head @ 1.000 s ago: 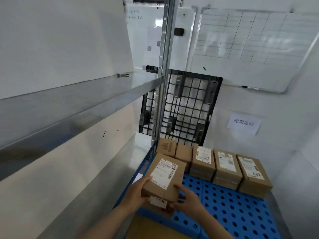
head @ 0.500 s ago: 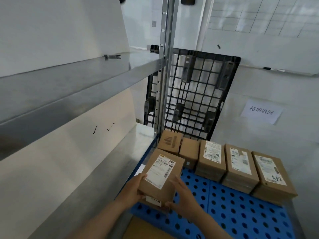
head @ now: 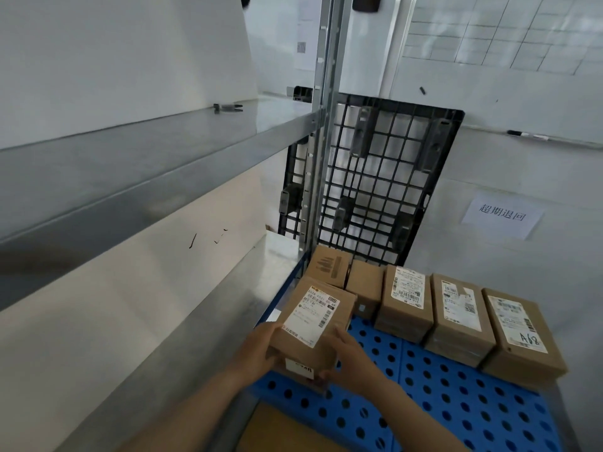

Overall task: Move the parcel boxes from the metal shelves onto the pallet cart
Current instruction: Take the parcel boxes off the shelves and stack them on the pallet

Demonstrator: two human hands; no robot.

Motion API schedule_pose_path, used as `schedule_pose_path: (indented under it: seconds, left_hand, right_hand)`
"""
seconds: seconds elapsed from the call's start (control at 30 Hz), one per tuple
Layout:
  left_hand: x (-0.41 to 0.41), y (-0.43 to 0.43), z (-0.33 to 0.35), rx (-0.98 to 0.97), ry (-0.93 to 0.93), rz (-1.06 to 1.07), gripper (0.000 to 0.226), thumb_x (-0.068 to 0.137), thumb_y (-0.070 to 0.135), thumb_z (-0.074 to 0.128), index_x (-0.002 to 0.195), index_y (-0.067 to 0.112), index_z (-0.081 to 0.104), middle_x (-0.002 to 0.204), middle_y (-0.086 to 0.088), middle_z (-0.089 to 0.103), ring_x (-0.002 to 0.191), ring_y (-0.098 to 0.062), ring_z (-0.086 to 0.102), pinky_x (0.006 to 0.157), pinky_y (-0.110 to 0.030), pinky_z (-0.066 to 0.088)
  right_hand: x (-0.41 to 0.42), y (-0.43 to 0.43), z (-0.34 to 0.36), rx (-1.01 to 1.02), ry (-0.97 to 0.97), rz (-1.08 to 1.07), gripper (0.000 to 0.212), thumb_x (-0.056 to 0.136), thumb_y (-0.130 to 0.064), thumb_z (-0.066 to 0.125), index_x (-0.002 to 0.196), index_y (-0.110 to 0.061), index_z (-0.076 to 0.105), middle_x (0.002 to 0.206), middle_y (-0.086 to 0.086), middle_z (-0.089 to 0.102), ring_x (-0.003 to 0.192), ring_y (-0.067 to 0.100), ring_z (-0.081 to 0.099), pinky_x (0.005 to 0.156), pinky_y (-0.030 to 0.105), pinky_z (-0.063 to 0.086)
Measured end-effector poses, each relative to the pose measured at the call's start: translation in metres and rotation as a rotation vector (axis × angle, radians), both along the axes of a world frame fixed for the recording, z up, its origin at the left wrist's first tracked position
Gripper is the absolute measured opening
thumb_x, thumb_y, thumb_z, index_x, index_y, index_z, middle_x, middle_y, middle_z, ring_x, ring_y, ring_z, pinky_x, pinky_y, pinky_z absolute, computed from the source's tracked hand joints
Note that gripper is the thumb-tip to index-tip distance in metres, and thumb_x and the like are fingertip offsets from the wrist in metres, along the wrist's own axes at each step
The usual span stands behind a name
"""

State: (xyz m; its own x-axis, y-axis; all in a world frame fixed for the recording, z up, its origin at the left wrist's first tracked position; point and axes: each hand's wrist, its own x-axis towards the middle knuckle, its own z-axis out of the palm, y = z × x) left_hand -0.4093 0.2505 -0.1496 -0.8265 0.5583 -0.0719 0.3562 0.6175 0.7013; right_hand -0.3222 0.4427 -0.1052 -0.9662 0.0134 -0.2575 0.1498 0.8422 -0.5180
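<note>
The metal shelves [head: 130, 177] fill my left side: smooth, dull-grey steel decks with folded front lips, running away to a slotted upright post [head: 321, 132]. To the right lies the pallet cart [head: 456, 402], its deck a bright blue plastic slab punched with even rows of round holes. Behind it a black grid pallet [head: 375, 177] of open square lattice leans against the white wall. Along the cart's far edge sits a row of five boxes [head: 458, 318], plain brown card, rectangular, side by side, three with white printed labels on top. A broad stretch of holed deck shows in front of that row, out to the right edge. A flat brown card sheet [head: 277, 429] lies at the near edge.

I hold the parcel box [head: 313, 327] over the cart's near left part, just beside the lower shelf's lip, tilted, label up, its far end near the row. I cannot tell whether its underside touches the deck. My left hand [head: 261, 350] grasps its left side and my right hand [head: 354, 357] its right, fingers [head: 339, 334] curled against the card. A small paper sign [head: 502, 215] is stuck to the wall.
</note>
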Motion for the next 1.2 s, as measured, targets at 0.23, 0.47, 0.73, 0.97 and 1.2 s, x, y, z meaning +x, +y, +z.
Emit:
schedule_pose_path:
  seconds: [0.23, 0.47, 0.73, 0.97, 1.2]
  left_hand:
    - [0.015, -0.019, 0.024, 0.044, 0.055, 0.012, 0.046, 0.085, 0.019, 0.063, 0.125, 0.032, 0.045, 0.127, 0.009, 0.051, 0.116, -0.008, 0.052, 0.096, -0.027, 0.049]
    - [0.052, -0.025, 0.048, 0.082, 0.111, -0.079, 0.057, 0.085, 0.010, 0.062, 0.135, 0.024, 0.038, 0.133, 0.005, 0.047, 0.124, -0.009, 0.043, 0.103, -0.026, 0.040]
    - [0.091, -0.053, 0.071, -0.017, 0.147, 0.040, 0.059, 0.087, 0.013, 0.061, 0.140, 0.019, 0.035, 0.137, -0.001, 0.044, 0.126, -0.017, 0.044, 0.100, -0.021, 0.034]
    - [0.133, -0.078, 0.093, -0.120, 0.193, 0.234, 0.055, 0.090, 0.019, 0.058, 0.140, 0.015, 0.034, 0.145, -0.004, 0.039, 0.131, -0.021, 0.040, 0.106, -0.030, 0.036]
    - [0.208, -0.094, 0.096, -0.215, 0.190, 0.390, 0.059, 0.093, 0.025, 0.052, 0.145, 0.016, 0.024, 0.151, -0.006, 0.029, 0.135, -0.023, 0.033, 0.112, -0.034, 0.030]
  right_hand:
    - [0.023, -0.018, 0.027, 0.090, 0.085, -0.087, 0.069, 0.080, -0.031, 0.065, 0.140, -0.021, 0.031, 0.147, -0.001, 0.028, 0.136, 0.021, 0.024, 0.115, 0.036, 0.023]
    - [0.059, -0.041, 0.050, 0.264, 0.170, -0.140, 0.061, 0.087, -0.034, 0.057, 0.140, -0.023, 0.030, 0.148, -0.001, 0.031, 0.137, 0.023, 0.025, 0.117, 0.038, 0.014]
    - [0.081, -0.063, 0.068, 0.273, 0.177, -0.043, 0.070, 0.086, -0.033, 0.059, 0.144, -0.020, 0.024, 0.151, 0.001, 0.026, 0.141, 0.021, 0.017, 0.116, 0.035, 0.014]
    - [0.092, -0.074, 0.077, 0.266, 0.223, 0.123, 0.070, 0.084, -0.034, 0.060, 0.143, -0.018, 0.026, 0.149, 0.003, 0.030, 0.138, 0.022, 0.024, 0.115, 0.034, 0.022]
    - [0.129, -0.069, 0.082, 0.208, 0.245, 0.294, 0.057, 0.089, -0.025, 0.054, 0.140, -0.012, 0.030, 0.142, 0.006, 0.038, 0.131, 0.021, 0.034, 0.107, 0.025, 0.028]
